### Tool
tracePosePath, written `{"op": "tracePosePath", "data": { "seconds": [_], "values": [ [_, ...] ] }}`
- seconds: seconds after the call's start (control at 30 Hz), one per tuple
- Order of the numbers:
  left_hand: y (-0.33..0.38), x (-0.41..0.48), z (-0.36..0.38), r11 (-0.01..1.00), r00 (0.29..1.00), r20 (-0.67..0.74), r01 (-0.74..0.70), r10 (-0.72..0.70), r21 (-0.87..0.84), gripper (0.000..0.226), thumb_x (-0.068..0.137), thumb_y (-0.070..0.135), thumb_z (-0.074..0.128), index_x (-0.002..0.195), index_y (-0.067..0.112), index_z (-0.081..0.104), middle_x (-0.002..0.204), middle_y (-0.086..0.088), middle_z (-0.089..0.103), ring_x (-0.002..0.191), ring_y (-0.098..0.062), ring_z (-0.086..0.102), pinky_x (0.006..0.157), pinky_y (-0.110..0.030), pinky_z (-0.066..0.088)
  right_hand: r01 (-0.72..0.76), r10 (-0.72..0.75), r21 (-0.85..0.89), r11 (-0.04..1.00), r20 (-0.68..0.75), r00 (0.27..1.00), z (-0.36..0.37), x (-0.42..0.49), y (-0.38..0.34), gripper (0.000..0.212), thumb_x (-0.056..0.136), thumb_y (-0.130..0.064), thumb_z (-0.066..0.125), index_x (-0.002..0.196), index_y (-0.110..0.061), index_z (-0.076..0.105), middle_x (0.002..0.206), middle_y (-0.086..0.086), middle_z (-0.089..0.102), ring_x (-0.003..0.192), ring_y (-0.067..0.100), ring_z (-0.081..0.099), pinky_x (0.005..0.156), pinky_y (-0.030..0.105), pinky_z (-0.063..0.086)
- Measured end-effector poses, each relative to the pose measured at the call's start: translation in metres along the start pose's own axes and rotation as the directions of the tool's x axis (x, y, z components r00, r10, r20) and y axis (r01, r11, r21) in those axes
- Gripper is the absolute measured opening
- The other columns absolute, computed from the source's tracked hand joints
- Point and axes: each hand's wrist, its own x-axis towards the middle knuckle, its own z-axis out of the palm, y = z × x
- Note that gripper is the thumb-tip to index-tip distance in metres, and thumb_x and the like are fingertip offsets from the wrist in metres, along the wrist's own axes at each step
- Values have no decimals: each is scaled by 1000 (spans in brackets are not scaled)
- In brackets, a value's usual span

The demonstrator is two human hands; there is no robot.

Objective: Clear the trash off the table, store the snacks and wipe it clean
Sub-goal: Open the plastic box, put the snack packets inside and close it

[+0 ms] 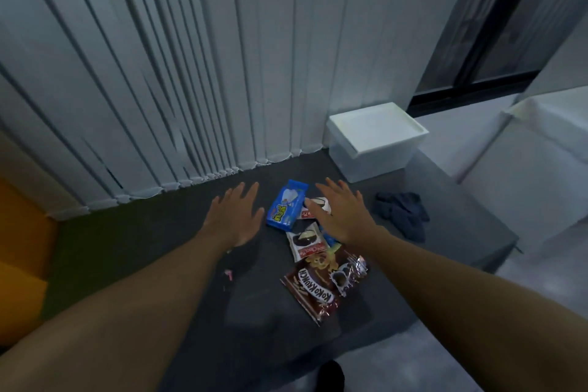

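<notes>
Forearms [127,312] reach across the table [152,239]; left hand [234,216] and right hand [342,213] are flat, fingers spread, gripping nothing. Blue packet [286,205] lies between both sets of fingertips, brown bag [318,286] under the right wrist, cloth [402,212] right of the right fingers.

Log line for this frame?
left hand open | right hand open over snack packets | white box lidded | dark blue cloth untouched

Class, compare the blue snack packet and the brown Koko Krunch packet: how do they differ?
The blue packet is smooth and lies farther away; the brown Koko Krunch packet lies nearer and looks crumpled, with silver foil showing at one end. The brown one looks larger. Both lie flat on the dark table.
</notes>
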Motion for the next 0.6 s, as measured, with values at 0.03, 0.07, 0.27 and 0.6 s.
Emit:
{"op": "tracePosePath", "data": {
  "seconds": [0.03, 0.07, 0.27, 0.6],
  "values": [
    [7, 7, 1, 1000, 1000, 2, -6, 6, -7, 68, 103, 48, 33, 160, 26, 4, 167, -8, 9, 152, -30, 14, 123, -50, 16, -4, 4, 4, 1000, -4, 1000, -3, 5, 8, 67, 98, -64, 35, 154, -27, 32, 165, 0, 19, 153, 25, 9, 119, 59, 7],
    [13, 14, 2, 1000, 1000, 4, -13, 13, -10, 68, 103, 48, 34, 160, 26, 4, 167, -8, 9, 152, -30, 14, 122, -50, 17, -3, 3, 2, 1000, -6, 1000, -5, 10, 16, 67, 98, -64, 35, 154, -27, 32, 165, 0, 20, 153, 25, 10, 119, 60, 8],
    [39, 60, 17, 1000, 999, 44, -15, 15, -2, 70, 102, 50, 34, 160, 25, 4, 167, -9, 9, 152, -31, 15, 122, -51, 17, -7, 7, 10, 1000, 21, 1000, -12, 42, 62, 68, 98, -65, 36, 153, -25, 33, 164, 2, 22, 152, 25, 11, 119, 61, 10],
    [68, 124, 37, 998, 993, 106, 61, -58, -30, 72, 102, 50, 37, 160, 26, 3, 167, -9, 8, 151, -34, 17, 121, -52, 18, 6, -10, 42, 999, 91, 996, -7, 99, 128, 64, 98, -59, 42, 152, -24, 35, 161, 5, 31, 150, 27, 21, 119, 57, 17]
  ]
}}
